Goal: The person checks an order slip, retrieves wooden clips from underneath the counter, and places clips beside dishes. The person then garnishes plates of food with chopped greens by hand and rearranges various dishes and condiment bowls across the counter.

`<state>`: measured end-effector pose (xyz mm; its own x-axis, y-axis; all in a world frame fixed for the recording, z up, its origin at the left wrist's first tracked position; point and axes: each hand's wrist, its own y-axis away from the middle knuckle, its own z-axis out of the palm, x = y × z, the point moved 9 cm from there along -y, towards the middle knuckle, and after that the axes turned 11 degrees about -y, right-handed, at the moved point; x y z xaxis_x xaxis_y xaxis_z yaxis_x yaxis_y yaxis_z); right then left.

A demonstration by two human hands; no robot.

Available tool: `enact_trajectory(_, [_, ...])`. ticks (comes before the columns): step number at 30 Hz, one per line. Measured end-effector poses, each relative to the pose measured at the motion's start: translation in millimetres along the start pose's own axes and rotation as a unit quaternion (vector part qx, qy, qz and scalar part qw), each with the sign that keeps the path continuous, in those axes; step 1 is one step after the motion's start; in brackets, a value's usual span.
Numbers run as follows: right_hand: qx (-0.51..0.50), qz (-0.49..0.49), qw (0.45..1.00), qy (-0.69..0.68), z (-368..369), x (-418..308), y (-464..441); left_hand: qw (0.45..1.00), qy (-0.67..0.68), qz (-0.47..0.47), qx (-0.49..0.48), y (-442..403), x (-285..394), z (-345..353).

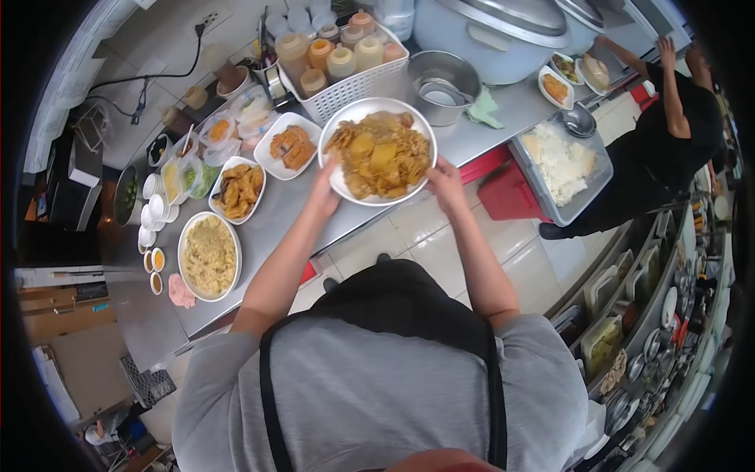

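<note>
- Grey shirt [377, 393] and black apron [389, 287] lie nearest.
- White bowl [336, 179], heaped with saucy food, sits between both hands; its rim is roundish, without a clear long axis.
- Left hand [322, 193] grips its left side, right hand [447, 186] its right; neither is nearer.
- Fried-food dish [281, 175] crowds the left; bottle basket [358, 88] and steel pot [447, 116] block the far side.
- Rice tub [595, 186] stands well right.

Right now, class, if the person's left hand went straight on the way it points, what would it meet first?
The left hand would first meet the white bowl it holds; beyond that, probably the white basket of bottles, though depth is unclear.
</note>
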<state>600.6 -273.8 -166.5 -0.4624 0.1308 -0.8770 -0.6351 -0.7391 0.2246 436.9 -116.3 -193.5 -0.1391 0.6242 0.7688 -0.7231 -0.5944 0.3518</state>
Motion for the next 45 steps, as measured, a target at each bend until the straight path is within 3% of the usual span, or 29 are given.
enact_trajectory(2, [-0.021,-0.028,0.998,-0.050,-6.9,-1.3,-6.2,0.999,0.002,0.038,0.014,2.3,4.8,-2.9])
enact_trajectory(4, [-0.076,0.075,0.994,-0.015,-12.1,6.7,-14.6,0.995,0.001,0.075,0.070,13.1,23.5,-5.4])
enact_trajectory(5, [-0.078,0.075,0.994,-0.015,-29.2,-1.5,-31.7,0.995,0.001,0.076,0.071,20.8,31.3,-3.1])
enact_trajectory(6, [0.016,-0.009,0.986,0.167,-71.8,-30.5,-66.0,0.994,0.019,0.076,0.070,29.6,40.3,0.1])
enact_trajectory(7, [0.106,-0.092,0.930,0.341,-102.0,-64.0,-92.8,0.994,0.038,0.077,0.073,35.6,47.5,0.1])
enact_trajectory(8, [0.178,-0.112,0.888,0.408,-114.4,-94.1,-105.3,0.993,0.041,0.080,0.083,40.6,52.5,-6.4])
enact_trajectory(9, [0.260,-0.266,0.783,0.498,-128.2,-111.7,-114.8,0.992,0.031,0.088,0.084,45.8,59.3,-13.3])
enact_trajectory(11, [0.217,-0.253,0.676,0.657,-129.2,-97.1,-143.4,0.991,0.021,0.094,0.093,61.7,72.7,-22.4])
enact_trajectory(12, [0.194,-0.201,0.681,0.677,-122.0,-88.9,-142.3,0.989,0.024,0.101,0.105,71.0,79.0,-28.0])
enact_trajectory(15, [0.121,-0.205,0.696,0.678,-95.0,-78.9,-124.4,0.988,0.040,0.110,0.099,91.0,96.1,-29.6])
enact_trajectory(17, [0.039,-0.295,0.838,0.457,-54.8,-97.2,-85.5,0.989,0.039,0.107,0.094,99.6,106.3,-30.0])
enact_trajectory(18, [0.032,-0.294,0.839,0.457,-38.2,-94.3,-82.5,0.991,0.035,0.096,0.085,106.3,107.6,-31.2])
enact_trajectory(20, [-0.006,-0.304,0.917,0.260,-6.9,-97.9,-79.2,0.992,0.036,0.096,0.077,114.0,114.7,-29.5])
enact_trajectory(21, [-0.061,-0.140,0.977,0.148,26.5,-92.2,-76.2,0.994,0.024,0.084,0.066,117.7,116.5,-23.8])
enact_trajectory(23, [-0.081,-0.128,0.983,0.106,71.6,-91.3,-86.0,0.996,0.005,0.062,0.060,122.1,117.4,-18.0])
enact_trajectory(25, [-0.172,-0.104,0.968,0.149,132.8,-93.2,-87.7,0.998,0.002,0.053,0.046,126.0,117.7,-11.8])
enact_trajectory(27, [-0.335,-0.079,0.922,0.175,190.1,-88.8,-77.5,0.999,0.009,0.036,0.026,124.8,113.2,-11.1])
enact_trajectory(28, [-0.332,-0.079,0.923,0.177,202.5,-94.0,-72.0,0.999,0.010,0.033,0.022,124.5,113.2,-10.2])
enact_trajectory(30, [-0.405,-0.126,0.841,0.337,231.6,-94.6,-51.4,0.998,0.015,0.034,0.041,124.4,114.7,-11.5])
enact_trajectory(32, [-0.386,-0.111,0.853,0.333,218.5,-86.9,-57.9,0.998,0.031,0.030,0.039,122.6,118.3,-15.2])
enact_trajectory(34, [-0.301,-0.023,0.944,0.134,186.2,-85.3,-67.1,0.998,0.047,0.027,0.038,121.1,124.8,-16.3])
enact_trajectory(35, [-0.269,0.000,0.962,0.050,171.1,-80.5,-66.5,0.996,0.040,0.040,0.063,122.9,132.1,-17.1])
enact_trajectory(36, [-0.268,0.001,0.962,0.051,162.6,-72.8,-60.6,0.994,0.033,0.052,0.088,123.1,136.8,-20.1])
enact_trajectory(38, [-0.202,-0.099,0.974,-0.039,136.4,-80.7,-46.7,0.994,0.051,0.051,0.076,111.0,137.9,-27.5])
enact_trajectory(40, [-0.154,-0.123,0.980,-0.015,120.5,-72.0,-24.6,0.990,0.069,0.092,0.078,100.2,144.2,-33.0])
enact_trajectory(43, [-0.057,-0.294,0.953,0.032,106.5,-71.0,14.9,0.981,0.067,0.139,0.116,88.4,149.2,-31.3])
enact_trajectory(45, [-0.038,-0.318,0.947,0.035,109.0,-50.9,34.6,0.971,0.082,0.173,0.141,84.2,151.2,-24.4])
